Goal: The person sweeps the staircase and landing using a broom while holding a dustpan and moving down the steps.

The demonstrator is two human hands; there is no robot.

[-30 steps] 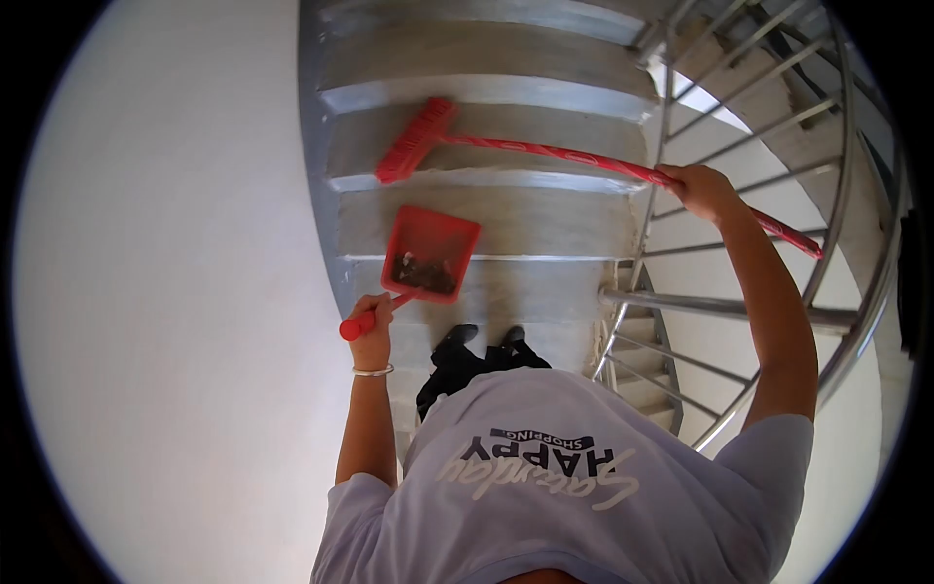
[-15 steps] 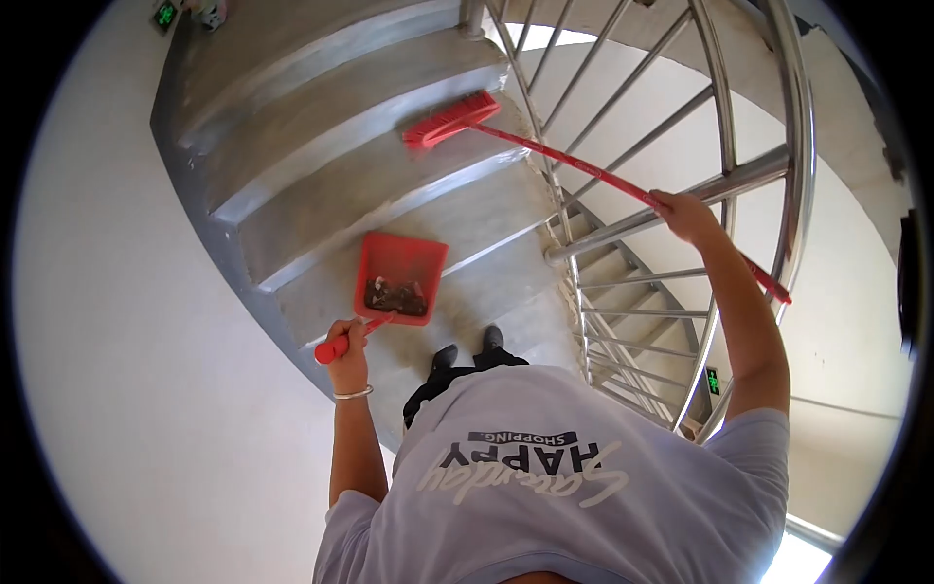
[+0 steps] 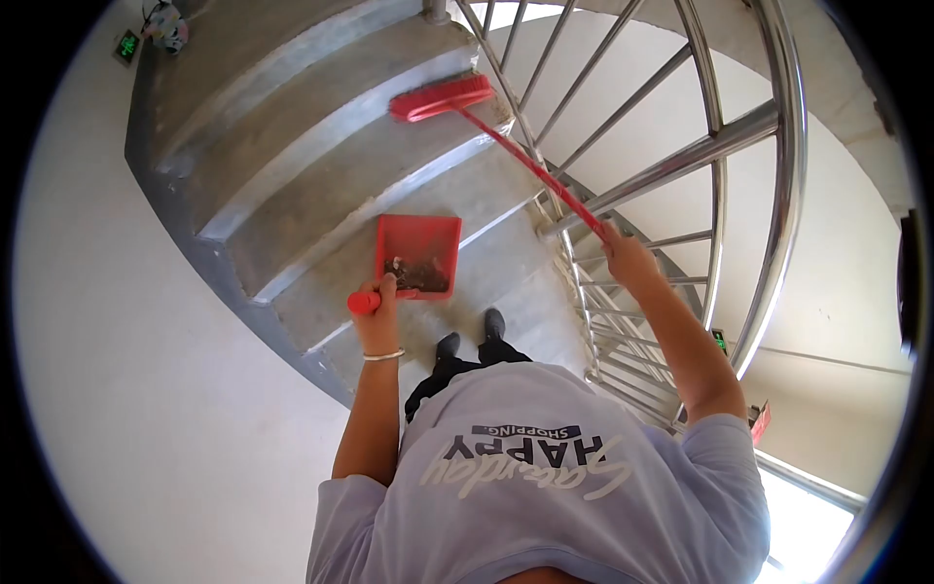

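Observation:
My left hand (image 3: pixel 377 321), with a bangle at its wrist, is closed around the red handle of a dustpan (image 3: pixel 455 255). Dark debris (image 3: pixel 418 273) lies in the pan, near its handle side. Out to the right, my right hand (image 3: pixel 632 263) grips the long red handle of a broom (image 3: pixel 533 165). The broom's red head (image 3: pixel 443 98) is on a stair tread farther up, close to the railing side and against the foot of the riser. Part of the handle's far end is hidden behind my right hand and forearm.
Curved grey concrete steps (image 3: pixel 321 200) rise ahead. A metal railing (image 3: pixel 725 146) runs along the right, and a white wall (image 3: pixel 126 321) along the left. My shoes (image 3: pixel 495 323) stand on a lower step. A patterned object (image 3: pixel 165 27) sits at upper left.
My right hand has come down and inward, and the broom head has shifted slightly up and left against the riser. The dustpan and my left hand have moved a little right and up.

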